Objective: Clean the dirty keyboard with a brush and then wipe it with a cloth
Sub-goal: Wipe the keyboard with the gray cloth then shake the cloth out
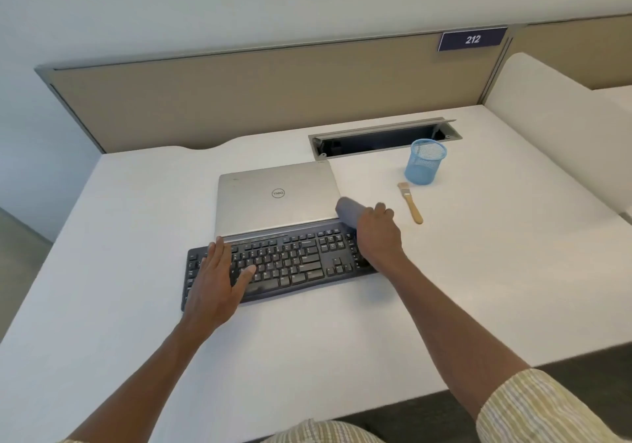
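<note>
A black keyboard [294, 261] lies on the white desk [444, 288] in front of me. My left hand [215, 278] rests flat on its left end, fingers straight. My right hand [376, 234] grips a grey cloth [349, 210] over the keyboard's right end, at the number pad. The cloth sticks out past my fingers toward the laptop's corner. A small wooden-handled brush [410, 202] lies on the desk to the right of my right hand, untouched.
A shut silver laptop [277, 196] sits right behind the keyboard. A blue mesh pen cup [425, 162] stands behind the brush. An open cable slot [383, 138] is set in the desk at the back, before a beige partition.
</note>
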